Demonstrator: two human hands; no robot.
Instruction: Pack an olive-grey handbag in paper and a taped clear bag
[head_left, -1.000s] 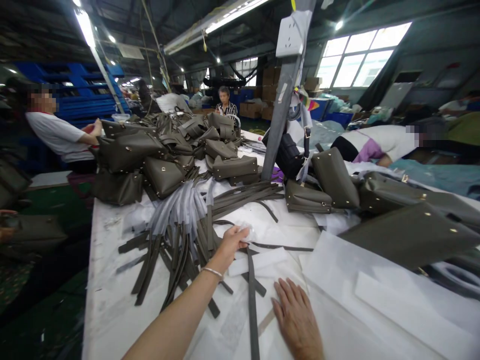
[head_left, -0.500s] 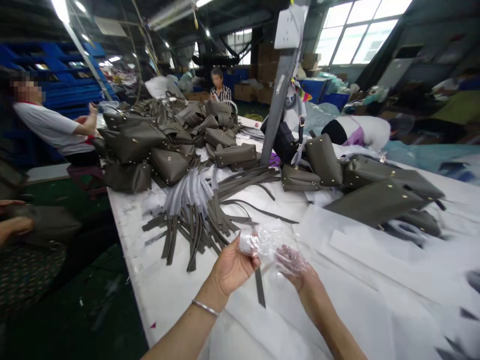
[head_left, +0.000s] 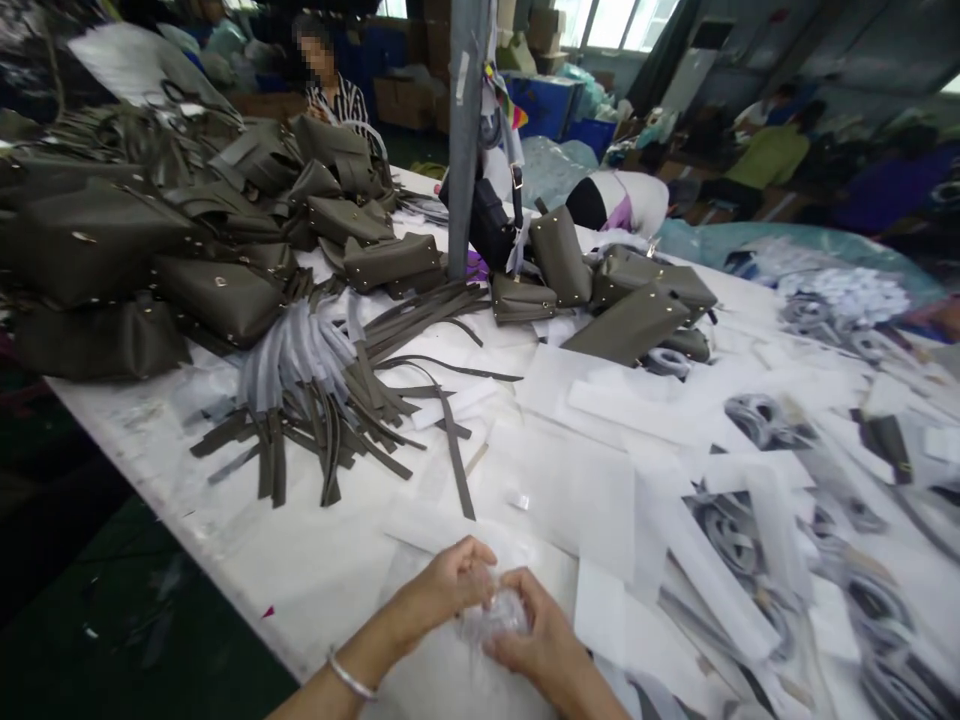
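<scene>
Close to the table's near edge, a crumpled clear plastic bag point(head_left: 495, 617) is bunched between my two hands. My left hand point(head_left: 448, 582), with a silver bangle on its wrist, pinches the bag from the left side. On the right, my right hand point(head_left: 541, 628) has its thumb and fingers curled round the same plastic. Whether anything lies inside the bag I cannot make out. Beyond my hands, dark olive straps point(head_left: 330, 440) lie fanned out, partly wrapped in pale grey film point(head_left: 292, 355). One single strap point(head_left: 456, 455) points toward my hands.
Olive handbags point(head_left: 217, 295) are heaped at the far left, with more bags point(head_left: 626, 320) right of a grey post point(head_left: 466, 140). White sheets point(head_left: 570, 480) and coiled wrapped straps point(head_left: 727, 535) cover the right side of the white table point(head_left: 217, 520). A person in stripes point(head_left: 341, 100) sits behind.
My view has swung right and down. Both hands have come nearer to me and closer together. My right hand, earlier spread inside the clear bag, now grips it from outside, and the bag is bunched up.
</scene>
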